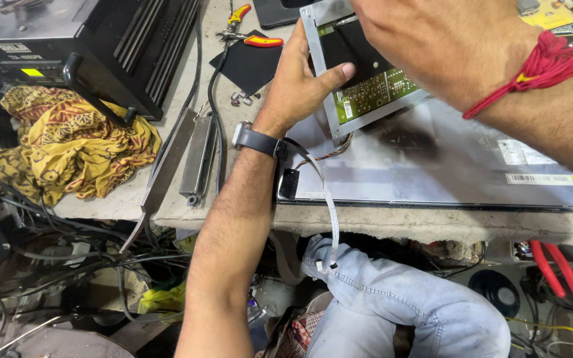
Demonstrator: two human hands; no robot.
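Green circuit board on its grey metal bracket [366, 79] is being lifted, left hand [300, 86] pinching its edge, right hand [432, 46] gripping above; next comes careful freeing of the flat white ribbon cable [329, 212].

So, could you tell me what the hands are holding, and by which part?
The left hand grips the metal circuit-board panel by its left edge. The right hand rests on its top; its grip cannot be told.

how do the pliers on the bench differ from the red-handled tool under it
The pliers lie on the bench top, near a black sheet; the red-handled tool sits below the bench edge among wires. The pliers' handles are red and yellow; the tool's are plain red. The pliers' metal jaws show; the tool's head is hidden. Both have paired handles.
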